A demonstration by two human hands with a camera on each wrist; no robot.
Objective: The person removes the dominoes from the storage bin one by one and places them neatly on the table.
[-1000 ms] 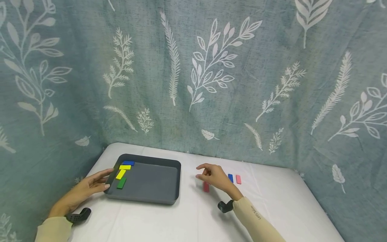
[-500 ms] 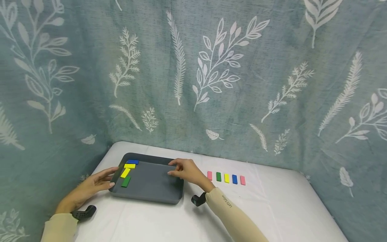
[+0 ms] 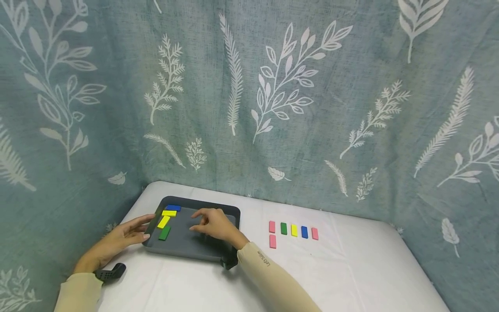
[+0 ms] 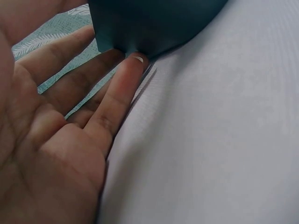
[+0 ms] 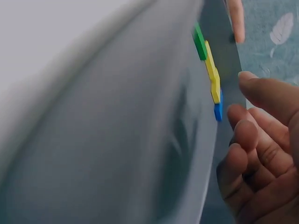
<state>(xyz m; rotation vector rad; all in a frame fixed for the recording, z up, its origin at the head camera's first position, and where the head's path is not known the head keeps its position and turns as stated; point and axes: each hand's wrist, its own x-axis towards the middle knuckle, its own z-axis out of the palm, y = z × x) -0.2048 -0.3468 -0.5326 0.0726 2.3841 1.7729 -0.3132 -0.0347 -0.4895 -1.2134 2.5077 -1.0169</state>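
Note:
A dark grey tray (image 3: 183,253) lies on the left of the table. Along its left side are a green block (image 3: 164,233), one yellow block (image 3: 163,222), a second yellow block (image 3: 169,213) and a blue block (image 3: 173,208). My left hand (image 3: 121,238) touches the tray's left edge with fingers and thumb spread; in the left wrist view, fingertips meet the tray's outer wall. Over the tray's inside hovers my right hand (image 3: 216,225), fingers loosely bent. The right wrist view shows its thumb and index finger (image 5: 268,93) apart, with nothing visible between them.
Right of the tray, a row on the white cloth (image 3: 304,277) holds a pink block (image 3: 272,226), a green one (image 3: 283,229), a yellow one (image 3: 294,230), a blue one (image 3: 304,232) and another pink one (image 3: 315,234). One more pink block (image 3: 273,241) lies nearer. A patterned curtain (image 3: 249,164) stands behind.
My right hand has moved left from above the blocks on the cloth to over the tray, uncovering the row and the nearer pink block. My left hand stays at the tray; the head view shifts slightly.

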